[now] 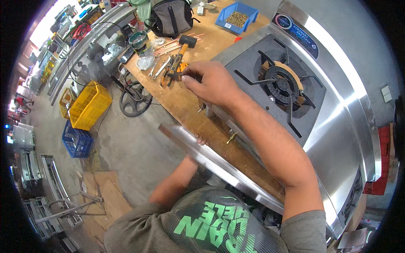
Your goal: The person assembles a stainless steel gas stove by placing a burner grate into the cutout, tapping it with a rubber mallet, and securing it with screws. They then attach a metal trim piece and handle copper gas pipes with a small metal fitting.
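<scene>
The long steel panel (215,161) lay slantwise in front of the person's body, between the worktop's near edge and the floor, its left end blurred. The left grip (201,140) was clamped on its edge. The right grip (213,82) hung over the worktop (168,99), fingers bent beside the pliers (164,79); whether they had closed on a dark tool there, I could not tell. The step in hand seemed to be steadying the panel while reaching for a tool; the next move called for a sure hold on that tool without letting the panel tip. Just right of the panel stood the steel stove (314,118), a brass fitting (231,138) at its left side. Spanners (161,68) and a mallet (187,41) lay near the right grip, with a backpack (171,17) and blue bin (222,16) farther off. Left, on the floor, sat a yellow crate (95,111).
</scene>
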### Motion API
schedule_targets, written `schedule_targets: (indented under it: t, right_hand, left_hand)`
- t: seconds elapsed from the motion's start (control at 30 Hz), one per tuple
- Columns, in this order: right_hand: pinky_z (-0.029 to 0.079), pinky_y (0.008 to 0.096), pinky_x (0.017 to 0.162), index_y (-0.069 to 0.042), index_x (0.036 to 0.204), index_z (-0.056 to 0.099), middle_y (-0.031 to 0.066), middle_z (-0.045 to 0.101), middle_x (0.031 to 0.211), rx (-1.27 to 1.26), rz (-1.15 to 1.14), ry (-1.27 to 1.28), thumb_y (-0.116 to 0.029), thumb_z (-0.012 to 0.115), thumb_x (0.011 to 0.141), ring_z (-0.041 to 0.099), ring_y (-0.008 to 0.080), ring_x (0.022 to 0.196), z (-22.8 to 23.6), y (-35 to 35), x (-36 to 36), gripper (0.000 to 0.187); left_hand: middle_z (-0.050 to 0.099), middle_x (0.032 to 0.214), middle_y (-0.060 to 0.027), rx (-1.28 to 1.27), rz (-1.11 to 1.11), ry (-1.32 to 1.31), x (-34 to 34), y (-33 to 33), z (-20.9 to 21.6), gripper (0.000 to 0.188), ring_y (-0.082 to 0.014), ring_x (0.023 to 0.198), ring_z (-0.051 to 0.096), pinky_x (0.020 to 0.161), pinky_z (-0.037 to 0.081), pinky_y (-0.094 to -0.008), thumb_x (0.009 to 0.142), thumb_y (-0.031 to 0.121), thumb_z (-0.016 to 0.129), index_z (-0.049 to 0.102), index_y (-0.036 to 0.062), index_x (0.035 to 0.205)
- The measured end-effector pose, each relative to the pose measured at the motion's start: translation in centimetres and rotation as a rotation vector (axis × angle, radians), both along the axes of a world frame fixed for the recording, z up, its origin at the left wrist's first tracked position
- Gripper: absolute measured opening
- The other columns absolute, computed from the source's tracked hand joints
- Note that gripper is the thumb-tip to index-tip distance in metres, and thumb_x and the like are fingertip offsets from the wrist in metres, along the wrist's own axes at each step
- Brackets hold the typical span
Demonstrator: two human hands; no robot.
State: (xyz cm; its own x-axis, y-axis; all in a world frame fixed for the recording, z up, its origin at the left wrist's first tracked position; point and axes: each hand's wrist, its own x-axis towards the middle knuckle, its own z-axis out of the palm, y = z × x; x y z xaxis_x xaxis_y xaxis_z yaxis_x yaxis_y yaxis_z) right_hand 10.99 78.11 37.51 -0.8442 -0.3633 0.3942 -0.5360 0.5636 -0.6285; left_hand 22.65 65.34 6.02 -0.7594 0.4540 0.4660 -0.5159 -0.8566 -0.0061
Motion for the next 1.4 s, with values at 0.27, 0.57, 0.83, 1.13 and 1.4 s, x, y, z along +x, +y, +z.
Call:
schedule_targets:
  t: [0.27,0.57,0.83,1.13,1.4]
  right_hand:
    - [0.054,0.0394,0.077,-0.001,0.100,0.071,0.0188,0.072,0.091,-0.012,-0.008,-0.017,-0.024,0.067,0.088,0.071,0.0309,0.084,0.1,0.0,0.0,0.026]
    - [0.053,0.0458,0.080,-0.007,0.110,0.069,0.0159,0.067,0.098,0.294,-0.003,0.168,-0.027,0.066,0.089,0.065,0.0356,0.092,2.1,2.2,9.1,0.029]
    - [0.049,0.0451,0.093,-0.010,0.133,0.061,0.0169,0.065,0.112,0.327,-0.418,-0.586,-0.044,0.073,0.083,0.062,0.0345,0.105,2.2,15.0,38.7,0.061]
    - [0.043,0.0462,0.085,-0.010,0.089,0.068,0.0079,0.066,0.087,0.693,-1.018,-0.568,-0.058,0.079,0.068,0.062,0.0310,0.096,-5.0,19.4,54.1,0.054]
    - [0.044,0.0458,0.083,-0.011,0.084,0.068,0.0076,0.069,0.085,0.633,-0.990,-0.581,-0.064,0.077,0.069,0.066,0.0317,0.092,-5.7,20.2,54.7,0.055]
  left_hand:
    - [0.050,0.126,-0.0106,-0.029,0.031,-0.311,1.5,-0.9,2.9,0.091,-0.0331,0.114,0.050,0.103,0.040,-0.0504,0.083,0.088,0.031,0.047,0.0146,0.134]
    - [0.058,0.076,-0.0040,-0.328,0.035,-0.659,5.0,-5.3,-1.9,0.082,-0.0251,0.075,0.056,0.077,0.046,-0.0436,0.077,0.088,0.041,0.064,0.0139,0.101]
    - [0.057,0.063,-0.0017,-0.590,0.098,-0.796,7.0,-9.3,-5.1,0.076,-0.0270,0.063,0.055,0.066,0.048,-0.0452,0.074,0.088,0.042,0.062,0.0150,0.076]
    - [0.066,0.108,-0.0067,-0.621,-0.071,-0.391,-0.6,-11.4,-8.7,0.082,-0.0307,0.102,0.060,0.102,0.042,-0.0491,0.081,0.080,0.048,0.054,0.0121,0.127]
    - [0.064,0.106,-0.0071,-1.059,0.069,-0.666,0.6,-10.5,-2.5,0.075,-0.0297,0.101,0.060,0.100,0.043,-0.0477,0.084,0.074,0.049,0.055,0.0099,0.122]
